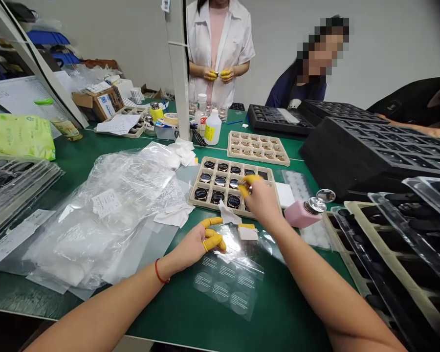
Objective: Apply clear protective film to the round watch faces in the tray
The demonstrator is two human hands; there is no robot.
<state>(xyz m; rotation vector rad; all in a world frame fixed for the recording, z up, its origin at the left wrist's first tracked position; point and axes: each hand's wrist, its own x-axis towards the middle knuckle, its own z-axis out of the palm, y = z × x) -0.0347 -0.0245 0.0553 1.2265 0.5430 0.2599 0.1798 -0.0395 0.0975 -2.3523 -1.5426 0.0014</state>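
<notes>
Watches (pixel 217 197) sit in beige tray (pixel 196 186); that's clock centre.

Nearest, at 6: clear film sheet (pixel 254 278) with printed circles (pixel 220 291), on green table (pixel 289 298). Left hand (pixel 198 239) at 7, yellow finger covers, index apart from thumb; can't tell if the other fingers pinch film. Right hand (pixel 261 200) over tray's 3-4 side, fingers narrow, something silvery at tips; can't tell if held or just touched.

Risks, my read: loose pinch drops a part onto neighbouring glass, scratches it. Bare palm brushing a face leaves smudges. Right forearm (pixel 308 274) swinging toward 3 could tip pink bottle (pixel 300 213); lid looks flipped up, so any liquid spills.

Containers: beige tray has one dark round face per visible filled cell; hand hides some at 3-4. Stacked trays (pixel 352 208) at 4 hold dark pieces, too unclear to name. Plastic bags (pixel 113 205) at 9, crumpled, contents unclear. Farther, second tray (pixel 256 159) at 1: small gold-and-silver parts in cells. Black foam trays (pixel 326 161) at 2-3: rows of dark items. White bottle (pixel 213 129) at 11, fill level unreadable.
</notes>
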